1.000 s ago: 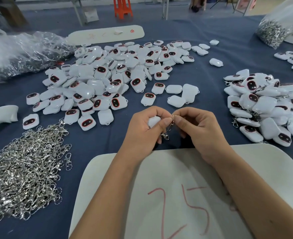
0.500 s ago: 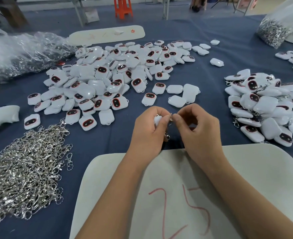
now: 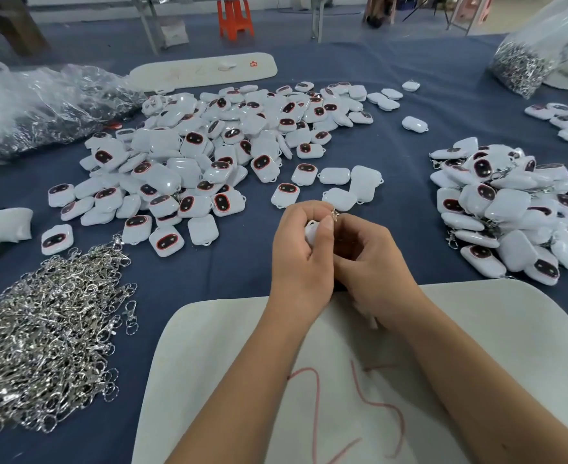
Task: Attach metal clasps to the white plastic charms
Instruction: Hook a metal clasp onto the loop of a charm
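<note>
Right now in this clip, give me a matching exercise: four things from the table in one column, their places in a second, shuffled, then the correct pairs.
Things
1. loose clasp heap
2. big charm pile
3. charm pile with clasps on
4. charm being worked on

Places
A. gripped in the left hand, right hand against it
B. table's right side
C. near left, on the blue cloth
D. centre, beyond the hands

Pairs: 1-C, 2-D, 3-B, 4-A
</note>
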Demonstrator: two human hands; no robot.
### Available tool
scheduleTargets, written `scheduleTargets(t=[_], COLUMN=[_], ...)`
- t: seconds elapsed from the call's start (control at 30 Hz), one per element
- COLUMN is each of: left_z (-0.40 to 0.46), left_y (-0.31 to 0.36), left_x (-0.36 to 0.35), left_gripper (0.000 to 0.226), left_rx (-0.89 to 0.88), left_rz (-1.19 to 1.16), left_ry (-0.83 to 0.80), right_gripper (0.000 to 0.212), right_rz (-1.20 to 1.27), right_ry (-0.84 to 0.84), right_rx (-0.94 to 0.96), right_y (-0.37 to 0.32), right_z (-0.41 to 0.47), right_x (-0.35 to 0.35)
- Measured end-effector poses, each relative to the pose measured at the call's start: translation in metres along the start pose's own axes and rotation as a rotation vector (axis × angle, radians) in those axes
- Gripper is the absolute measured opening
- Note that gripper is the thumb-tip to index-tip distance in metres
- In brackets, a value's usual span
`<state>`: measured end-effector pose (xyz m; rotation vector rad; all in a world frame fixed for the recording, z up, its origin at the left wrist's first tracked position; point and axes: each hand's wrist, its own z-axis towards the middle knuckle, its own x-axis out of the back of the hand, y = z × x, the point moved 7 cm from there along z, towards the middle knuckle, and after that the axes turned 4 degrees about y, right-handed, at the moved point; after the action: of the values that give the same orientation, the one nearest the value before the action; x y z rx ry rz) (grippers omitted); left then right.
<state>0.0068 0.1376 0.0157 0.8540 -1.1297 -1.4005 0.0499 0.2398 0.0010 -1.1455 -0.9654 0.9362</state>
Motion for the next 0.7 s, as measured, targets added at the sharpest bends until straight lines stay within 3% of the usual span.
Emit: scheduleTargets(t=[0.17, 0.33, 0.47, 0.57, 0.7], left_z=[0.012, 0.022, 0.012, 0.009, 0.009], left_y=[0.001, -0.009, -0.006, -0.006, -0.005], left_x=[0.025, 0.033, 0.016, 0.012, 0.012], left_gripper=[0.011, 0.016, 0.016, 0.016, 0.018], left_rx=[-0.028, -0.192, -0.313, -0.319, -0.329], left_rz=[-0.018, 0.299, 0.435, 0.452, 0.409], left_ry=[0.124, -0.081, -0.232, -0.255, -0.247], right_gripper=[0.025, 0.04, 0.024, 0.012, 0.013], right_rz=[-0.177, -0.247, -0.555, -0.571, -0.55], right_ry=[0.081, 0.179, 0.271, 0.276, 0.221], right_rx=[0.03, 0.128, 0.358, 0.395, 0.414], right_y=[0.001, -0.01, -0.028, -0.029, -0.03], right_z=[-0.002, -0.003, -0.004, -0.003, -0.003], right_x=[0.006, 0.012, 0.019, 0.023, 0.022])
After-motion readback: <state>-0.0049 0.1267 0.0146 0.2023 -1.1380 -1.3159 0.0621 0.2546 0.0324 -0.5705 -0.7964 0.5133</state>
